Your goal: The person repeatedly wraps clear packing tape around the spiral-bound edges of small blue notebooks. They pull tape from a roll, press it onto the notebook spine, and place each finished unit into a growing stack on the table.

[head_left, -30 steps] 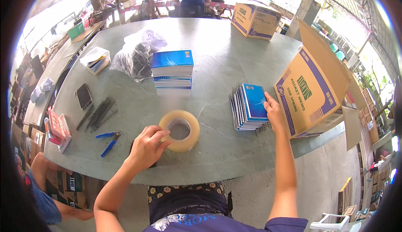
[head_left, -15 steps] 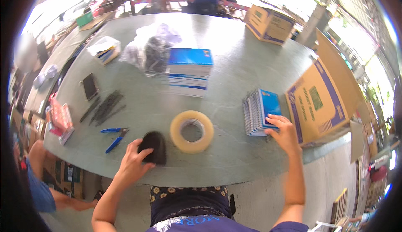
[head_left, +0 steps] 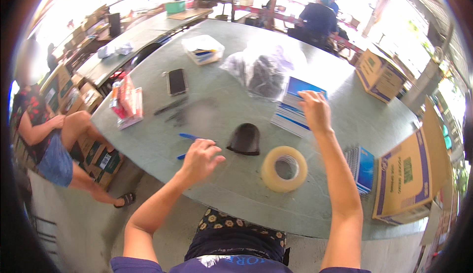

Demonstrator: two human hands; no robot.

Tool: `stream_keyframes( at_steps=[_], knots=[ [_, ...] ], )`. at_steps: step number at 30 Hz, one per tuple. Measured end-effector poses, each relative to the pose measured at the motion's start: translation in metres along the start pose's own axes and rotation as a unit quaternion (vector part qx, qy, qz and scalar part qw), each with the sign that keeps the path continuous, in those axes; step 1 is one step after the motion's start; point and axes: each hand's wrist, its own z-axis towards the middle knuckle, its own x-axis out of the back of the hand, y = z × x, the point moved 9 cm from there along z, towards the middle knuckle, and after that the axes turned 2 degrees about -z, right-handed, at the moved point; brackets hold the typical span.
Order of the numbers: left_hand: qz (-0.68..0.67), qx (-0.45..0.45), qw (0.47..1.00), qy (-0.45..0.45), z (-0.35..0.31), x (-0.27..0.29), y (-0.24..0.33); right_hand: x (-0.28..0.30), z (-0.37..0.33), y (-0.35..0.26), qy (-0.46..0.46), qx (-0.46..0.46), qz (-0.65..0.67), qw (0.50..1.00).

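At the near side of a grey-green table point(head_left: 231, 189), a roll of tape point(head_left: 270, 170), lying flat, probably to keep from rolling. Left of the tape, a bare left hand point(head_left: 201, 160), thumb and fingers spread apart, nothing visible in its grasp. Under or beside it, partly hidden pliers point(head_left: 188, 136) with blue handles; cannot tell about contact. Just beyond the tape, slightly left, a dark, round-topped pad point(head_left: 245, 139). Right of the tape, a spiral-bound pile point(head_left: 364, 167), close beside an open carton point(head_left: 406, 174), perhaps for a short reach.

Beyond the tape, a right hand point(head_left: 315, 109) at a taller notebook stack point(head_left: 291, 109), fingertips over the top cover; cannot tell whether clamped or merely resting. Far left of the tape, blurred coils point(head_left: 171, 106), then a phone point(head_left: 177, 81), lying flat. Farther beyond the tape, a clear bag point(head_left: 266, 73), likely keeping dark loose pieces together, and leftward a white tub point(head_left: 199, 41). Far right of the tape, another carton point(head_left: 380, 76). Farthest, a person point(head_left: 318, 23) in dark clothing.
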Motion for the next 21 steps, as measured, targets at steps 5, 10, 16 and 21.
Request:
stream_keyframes(
  at_steps=[5,10,16,21],
  knots=[
    [-0.005,0.147,0.989,0.01,-0.006,0.023,-0.098,0.011,0.005,-0.007,-0.043,0.015,0.037,0.998],
    [0.167,0.08,0.983,0.009,0.055,-0.015,-0.121,0.028,0.008,0.001,-0.047,0.005,0.055,0.997],
    [0.153,0.088,0.984,0.033,0.072,-0.015,-0.13,0.112,-0.015,-0.008,0.001,-0.045,0.168,0.985],
    [0.108,0.054,0.992,0.031,0.076,0.017,-0.048,0.033,-0.113,-0.057,-0.161,-0.059,0.178,0.969]
  ],
)
